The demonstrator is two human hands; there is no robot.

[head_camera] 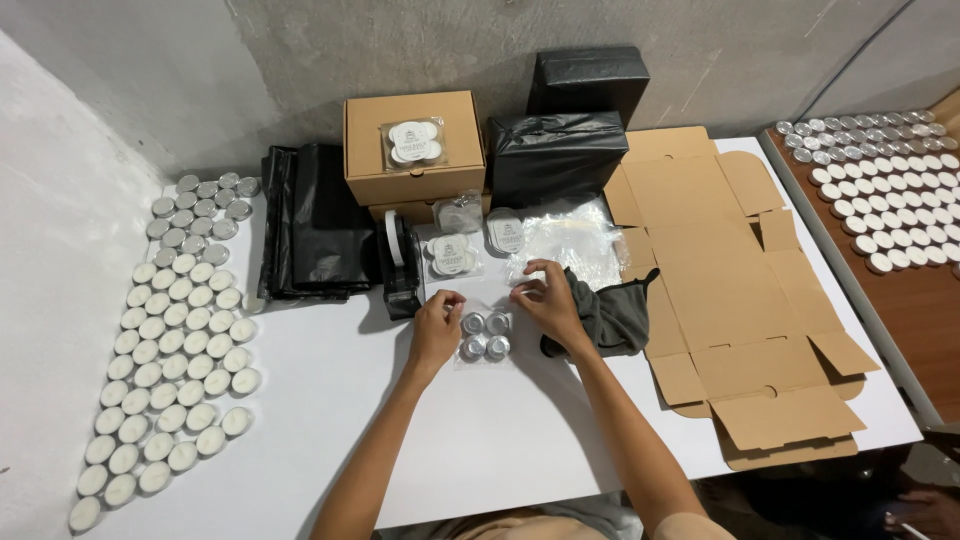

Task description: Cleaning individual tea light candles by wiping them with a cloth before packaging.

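At frame centre on the desk [480,440], left hand [436,330] and right hand [548,305] each grip, fingers pinched, the clear bag of four tealights [484,336].

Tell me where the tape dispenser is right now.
In the head view the black tape dispenser stands on the white table just left of centre, beyond the left hand, between the black bags and a sealed tealight pack.

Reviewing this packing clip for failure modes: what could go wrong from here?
1. The clear bag of four tealights is held only at its top edge by the left hand and right hand; a candle could slip out.
2. The tape dispenser sits right by the left hand; a knock is possible.
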